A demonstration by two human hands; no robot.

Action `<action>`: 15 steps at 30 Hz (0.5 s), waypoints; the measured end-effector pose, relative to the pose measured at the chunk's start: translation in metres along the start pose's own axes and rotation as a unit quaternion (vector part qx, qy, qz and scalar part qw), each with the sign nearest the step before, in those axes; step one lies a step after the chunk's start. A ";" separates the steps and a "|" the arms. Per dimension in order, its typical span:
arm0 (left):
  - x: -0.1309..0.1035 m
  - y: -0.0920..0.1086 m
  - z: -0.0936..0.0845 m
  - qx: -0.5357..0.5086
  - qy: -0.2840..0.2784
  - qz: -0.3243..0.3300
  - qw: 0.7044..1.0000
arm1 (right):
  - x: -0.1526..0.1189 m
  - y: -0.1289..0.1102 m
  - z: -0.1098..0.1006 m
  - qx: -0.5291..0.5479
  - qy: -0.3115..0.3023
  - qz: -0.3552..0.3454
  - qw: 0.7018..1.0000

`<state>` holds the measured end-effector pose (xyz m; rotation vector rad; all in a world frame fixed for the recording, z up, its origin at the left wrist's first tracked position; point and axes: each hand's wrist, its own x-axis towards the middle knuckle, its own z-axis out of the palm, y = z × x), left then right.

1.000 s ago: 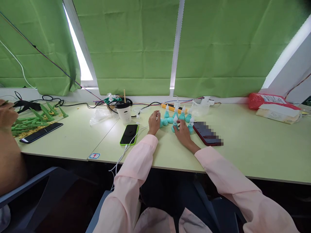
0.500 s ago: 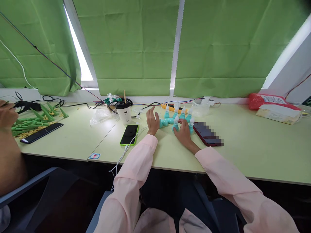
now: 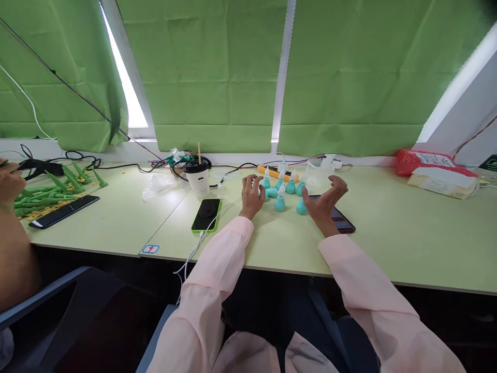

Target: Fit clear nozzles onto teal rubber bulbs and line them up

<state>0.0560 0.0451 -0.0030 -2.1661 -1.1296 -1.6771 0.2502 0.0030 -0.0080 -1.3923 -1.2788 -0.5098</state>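
Observation:
Several small teal squeeze bulbs with clear pointed tips stand upright in a cluster on the table, one squeeze bulb (image 3: 279, 203) at the front. A few teal bulbs (image 3: 273, 192) without visible tips lie at the cluster's left side. My left hand (image 3: 252, 197) is beside these lying bulbs, fingers curved and apart; whether its fingertips touch one is hard to see. On the right, my right hand (image 3: 325, 204) is open with thumb and fingers spread, holding nothing. Its thumb is close to another teal bulb (image 3: 301, 207). A dark red phone (image 3: 344, 223) lies partly hidden behind that hand.
Left of my hands are a green-cased phone (image 3: 205, 215) with a white cable and a lidded paper cup (image 3: 199, 181). Behind the bulbs lies an orange strip (image 3: 264, 170). A red package (image 3: 425, 159) is far right. At far left, another person's hand (image 3: 11, 184) is near green pieces (image 3: 46, 199).
My right hand has let go of the front bulb and moved right, opening. My left hand has shifted slightly right toward the lying bulbs, its fingers curling more.

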 end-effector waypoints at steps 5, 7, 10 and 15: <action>0.002 -0.005 0.000 -0.006 0.028 -0.025 0.999 | -0.009 0.007 0.019 0.002 -0.138 0.057 0.989; 0.003 -0.006 0.000 -0.010 0.034 -0.033 0.999 | -0.012 0.010 0.022 0.006 -0.174 0.053 0.983; 0.003 -0.004 0.000 -0.018 0.035 -0.040 0.998 | -0.012 0.013 0.022 0.011 -0.205 0.041 0.978; -0.001 0.003 0.000 -0.040 0.005 -0.030 0.999 | -0.008 0.009 0.017 0.014 -0.185 0.024 0.982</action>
